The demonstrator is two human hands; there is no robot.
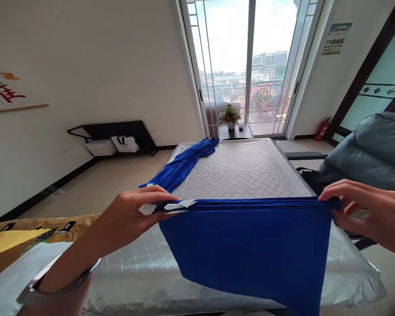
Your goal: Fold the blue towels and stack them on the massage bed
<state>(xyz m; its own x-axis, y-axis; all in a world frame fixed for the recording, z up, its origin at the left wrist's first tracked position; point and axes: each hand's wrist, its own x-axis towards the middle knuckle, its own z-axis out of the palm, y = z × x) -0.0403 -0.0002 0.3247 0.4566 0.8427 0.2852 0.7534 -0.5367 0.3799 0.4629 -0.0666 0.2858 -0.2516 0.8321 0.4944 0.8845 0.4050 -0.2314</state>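
A folded blue cloth [250, 245] hangs stretched between my two hands, its several layers stacked along the top edge. My left hand [138, 210] pinches the left corner, where white tags [181, 204] stick out. At the other end my right hand [358, 210] grips the right corner between thumb and fingers. Below and behind the cloth is a mattress [246, 169] in a shiny, quilted silver-white cover. Another blue cloth [187, 162] lies bunched along the mattress's far left side, apart from both hands.
A yellow-brown bag or box [62, 228] and a white item [36, 259] sit at lower left. To the right stands a dark leather armchair [382, 140]. Beyond the mattress, a small table [224, 132] holds a potted plant [230, 116]. White boxes [102, 148] rest by the left wall.
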